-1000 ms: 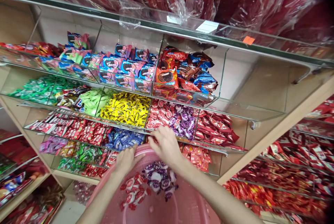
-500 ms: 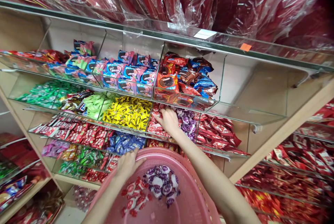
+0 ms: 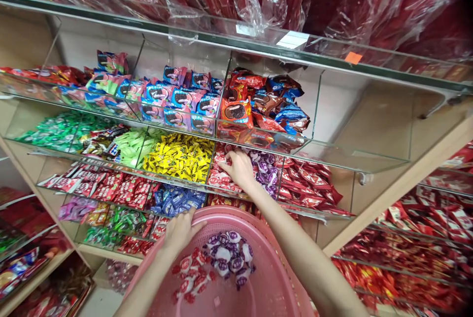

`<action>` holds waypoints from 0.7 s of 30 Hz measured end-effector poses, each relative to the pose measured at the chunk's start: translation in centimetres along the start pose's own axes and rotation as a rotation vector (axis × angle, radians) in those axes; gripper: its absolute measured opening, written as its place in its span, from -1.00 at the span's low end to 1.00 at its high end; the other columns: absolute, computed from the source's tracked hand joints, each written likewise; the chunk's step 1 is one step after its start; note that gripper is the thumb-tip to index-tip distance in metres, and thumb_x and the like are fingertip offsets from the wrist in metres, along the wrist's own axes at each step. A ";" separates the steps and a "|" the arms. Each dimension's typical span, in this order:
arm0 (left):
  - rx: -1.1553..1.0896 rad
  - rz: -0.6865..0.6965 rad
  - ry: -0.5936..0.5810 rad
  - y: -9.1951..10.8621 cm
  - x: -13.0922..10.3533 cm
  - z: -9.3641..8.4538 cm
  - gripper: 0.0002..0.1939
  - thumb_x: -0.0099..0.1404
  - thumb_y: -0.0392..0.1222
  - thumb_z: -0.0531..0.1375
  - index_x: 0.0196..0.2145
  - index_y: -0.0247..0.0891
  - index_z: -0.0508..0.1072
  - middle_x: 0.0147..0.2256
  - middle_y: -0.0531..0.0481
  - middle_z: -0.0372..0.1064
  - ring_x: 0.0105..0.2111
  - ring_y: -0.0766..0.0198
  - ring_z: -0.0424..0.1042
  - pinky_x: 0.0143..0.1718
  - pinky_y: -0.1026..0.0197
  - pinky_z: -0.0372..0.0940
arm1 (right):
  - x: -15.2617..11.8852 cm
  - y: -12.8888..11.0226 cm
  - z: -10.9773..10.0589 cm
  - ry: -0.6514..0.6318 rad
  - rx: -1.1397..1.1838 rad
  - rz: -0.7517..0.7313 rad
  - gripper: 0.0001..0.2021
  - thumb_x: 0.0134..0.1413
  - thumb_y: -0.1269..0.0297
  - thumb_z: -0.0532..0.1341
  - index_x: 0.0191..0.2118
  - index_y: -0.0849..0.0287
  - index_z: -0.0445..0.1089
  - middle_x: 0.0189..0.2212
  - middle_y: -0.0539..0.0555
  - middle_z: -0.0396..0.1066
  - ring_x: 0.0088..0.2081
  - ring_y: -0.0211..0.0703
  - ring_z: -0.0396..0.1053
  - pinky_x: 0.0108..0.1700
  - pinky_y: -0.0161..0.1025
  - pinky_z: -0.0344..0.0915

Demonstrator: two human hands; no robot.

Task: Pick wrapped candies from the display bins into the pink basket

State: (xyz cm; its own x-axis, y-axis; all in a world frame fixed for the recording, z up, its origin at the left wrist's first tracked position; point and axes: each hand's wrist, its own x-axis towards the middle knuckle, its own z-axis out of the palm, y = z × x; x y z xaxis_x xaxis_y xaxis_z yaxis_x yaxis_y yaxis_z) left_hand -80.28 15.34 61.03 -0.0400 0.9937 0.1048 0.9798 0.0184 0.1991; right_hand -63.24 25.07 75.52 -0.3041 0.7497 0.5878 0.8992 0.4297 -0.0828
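Low in the frame, a pink basket (image 3: 258,282) holds purple-and-white wrapped candies (image 3: 229,255) and red-and-white ones (image 3: 190,275) on its bottom. The left hand (image 3: 179,231) grips the basket's far rim at lower centre, fingers curled over the edge. Just beyond, at mid-frame, the right hand (image 3: 240,169) reaches into a glass shelf bin (image 3: 218,190), fingers bent down and clenched among the red-and-white candies (image 3: 219,176) there, with purple candies (image 3: 268,174) just to its right. Yellow sweets (image 3: 181,157) fill the bin to the left. Above, cookie packs (image 3: 236,110) fill the upper shelf.
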 end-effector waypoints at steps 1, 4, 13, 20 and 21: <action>0.003 0.002 0.003 0.0 0.0 0.0 -0.36 0.17 0.30 -0.17 -0.05 -0.22 0.28 -0.26 -0.17 0.43 -0.23 0.02 0.41 -0.30 0.13 0.23 | -0.2 0.0 -0.1 0.010 0.019 -0.001 -0.69 0.07 0.00 0.10 -0.30 0.15 0.37 -0.32 0.11 0.33 -0.25 -0.11 0.25 -0.21 -0.25 0.10; 0.012 0.004 -0.001 0.0 0.0 0.0 -0.38 0.17 0.29 -0.17 -0.06 -0.22 0.28 -0.26 -0.17 0.43 -0.23 0.00 0.41 -0.31 0.12 0.23 | -0.9 0.0 -0.5 0.044 0.076 -0.017 -0.69 0.06 -0.01 0.10 -0.32 0.14 0.35 -0.35 0.07 0.31 -0.25 -0.13 0.23 -0.21 -0.27 0.10; 0.024 -0.002 -0.030 0.3 -0.1 -0.6 -0.35 0.18 0.29 -0.22 -0.05 -0.23 0.27 -0.28 -0.19 0.43 -0.24 0.02 0.42 -0.33 0.13 0.23 | -2.1 -0.9 -2.6 0.153 0.234 -0.074 -0.74 0.05 0.05 0.15 -0.32 0.15 0.35 -0.37 0.04 0.27 -0.27 -0.14 0.20 -0.20 -0.25 0.12; 0.002 0.001 -0.036 0.4 0.0 -0.7 -0.38 0.18 0.28 -0.20 -0.06 -0.20 0.28 -0.25 -0.17 0.42 -0.24 0.01 0.42 -0.33 0.12 0.24 | -9.4 -2.6 -4.8 0.045 0.353 -0.313 -0.77 0.09 0.12 0.14 -0.21 0.15 0.32 -0.32 0.07 0.28 -0.23 -0.14 0.19 -0.19 -0.21 0.12; 0.001 0.004 -0.036 0.4 0.0 -0.6 -0.38 0.19 0.28 -0.19 -0.05 -0.20 0.27 -0.25 -0.17 0.42 -0.24 0.00 0.41 -0.33 0.11 0.24 | -10.7 -2.5 -4.3 -0.004 0.333 -0.323 -0.78 0.09 0.12 0.14 -0.22 0.15 0.32 -0.31 0.07 0.28 -0.23 -0.13 0.19 -0.20 -0.21 0.12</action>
State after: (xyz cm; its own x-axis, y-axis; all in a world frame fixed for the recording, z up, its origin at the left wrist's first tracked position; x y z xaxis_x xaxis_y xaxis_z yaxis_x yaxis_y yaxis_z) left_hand -80.05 15.23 61.72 -0.0286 0.9971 0.0703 0.9801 0.0142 0.1982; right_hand -60.89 13.75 72.89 -0.5536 0.5525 0.6231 0.6087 0.7791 -0.1500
